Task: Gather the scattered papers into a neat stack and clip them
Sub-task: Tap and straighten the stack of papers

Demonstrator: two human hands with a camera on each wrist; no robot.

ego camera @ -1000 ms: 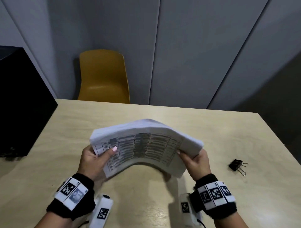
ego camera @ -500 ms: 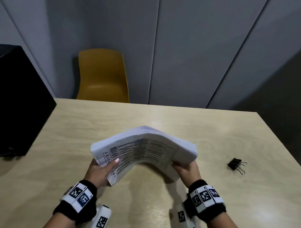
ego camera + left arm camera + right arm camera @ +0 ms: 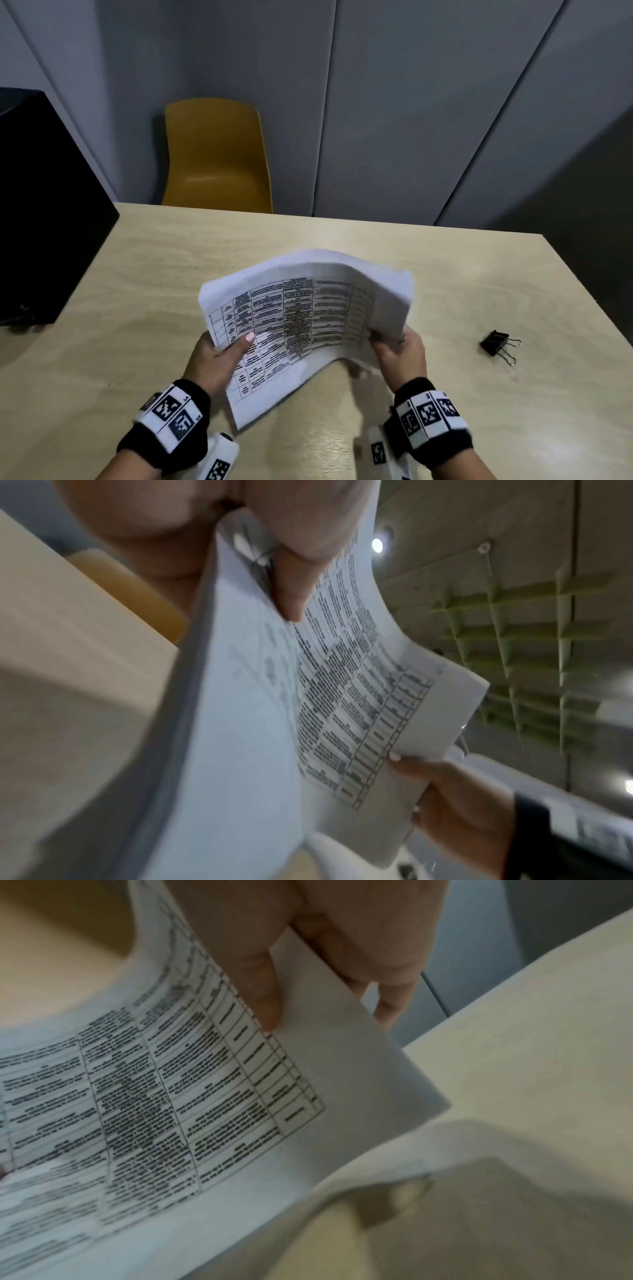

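Papers arch above the worktop, held at both ends: left hand pinches one side, thumb on top; right hand grips the other, fingers apparently underneath. Clip lies well right.

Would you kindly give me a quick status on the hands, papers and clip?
Left hand and right hand each grip an end of the printed white paper stack, bowed above the light wooden table. Black binder clip lies unused at right. Nothing in the way.
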